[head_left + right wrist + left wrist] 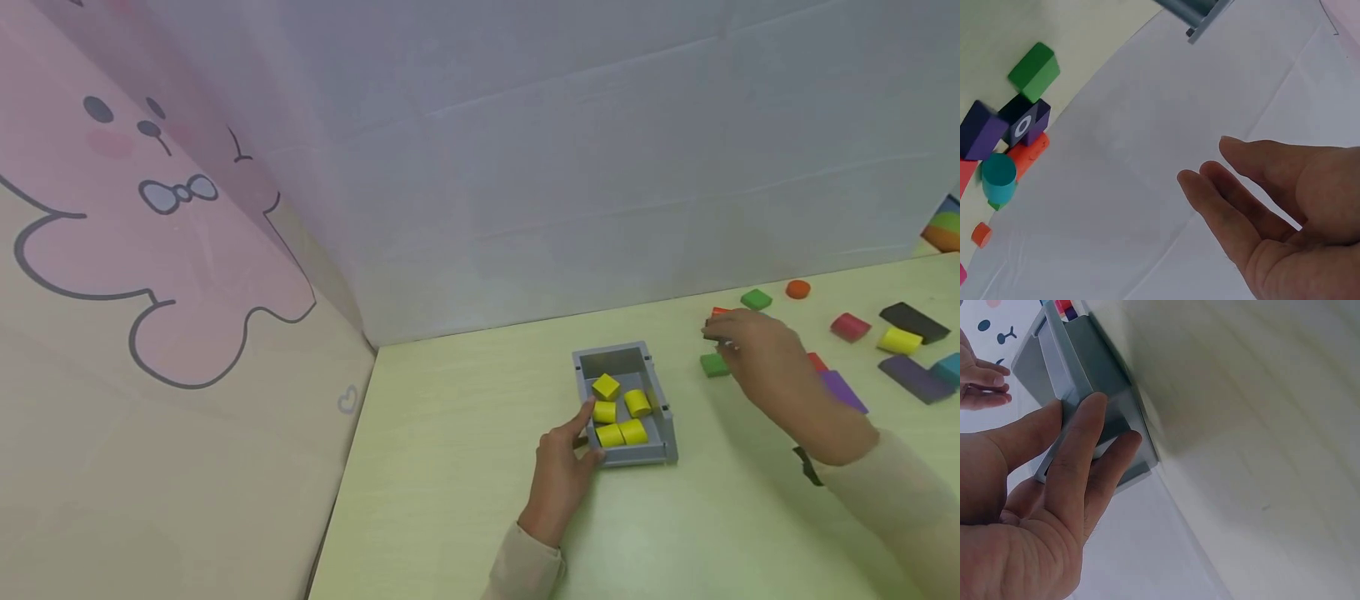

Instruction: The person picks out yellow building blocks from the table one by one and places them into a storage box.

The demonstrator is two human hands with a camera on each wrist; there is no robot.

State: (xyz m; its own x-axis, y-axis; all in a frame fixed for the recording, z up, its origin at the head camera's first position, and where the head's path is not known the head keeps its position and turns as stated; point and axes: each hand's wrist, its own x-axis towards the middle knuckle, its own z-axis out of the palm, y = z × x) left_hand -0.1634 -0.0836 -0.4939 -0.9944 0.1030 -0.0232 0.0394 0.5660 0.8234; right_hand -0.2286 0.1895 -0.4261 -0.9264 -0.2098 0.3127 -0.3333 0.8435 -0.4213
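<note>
My left hand (558, 467) grips the left side wall of a grey open box (637, 455), near its front corner. In the left wrist view, the fingers and thumb of this hand pinch the box's wall (1063, 353) from both sides. Inside the box lie several yellow blocks, among them a cylinder (637, 403) and a cube (606, 387). Above loose blocks right of the box hovers my right hand (772, 383). Its thumb and fingers are apart with nothing between them in the right wrist view. Beneath it are a green block (715, 365) and a partly hidden dark block (1013, 115).
Farther right lie a yellow cylinder (899, 341), a red cylinder (851, 327), a black block (913, 322) and a dark purple block (917, 378). A green block (756, 299) and an orange disc (798, 289) sit near the back edge. A pale curtain (600, 167) hangs behind the table.
</note>
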